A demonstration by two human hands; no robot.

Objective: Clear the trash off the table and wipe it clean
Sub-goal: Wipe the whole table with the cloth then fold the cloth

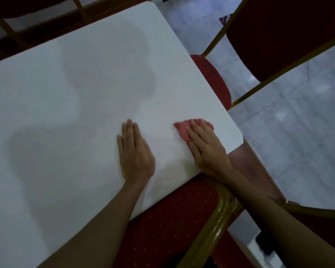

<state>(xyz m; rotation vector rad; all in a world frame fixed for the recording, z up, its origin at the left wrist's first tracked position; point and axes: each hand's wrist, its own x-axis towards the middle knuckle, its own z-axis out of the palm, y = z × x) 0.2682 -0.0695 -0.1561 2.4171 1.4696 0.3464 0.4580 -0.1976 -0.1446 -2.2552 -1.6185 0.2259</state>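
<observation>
From the head view, the left hand (135, 151) lies flat on the white worktop (75, 93), fingers straight, holding nothing. Near the worktop's right corner, the right hand (205, 147) presses a crumpled pink cloth (184, 129) down with straight fingers. Red padded chairs (170, 221) stand tucked beside the worktop's edges.

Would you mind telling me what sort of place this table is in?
Probably a banquet or function hall: red padded chairs with gold metal frames stand around a plain white table, on a pale tiled floor.
</observation>
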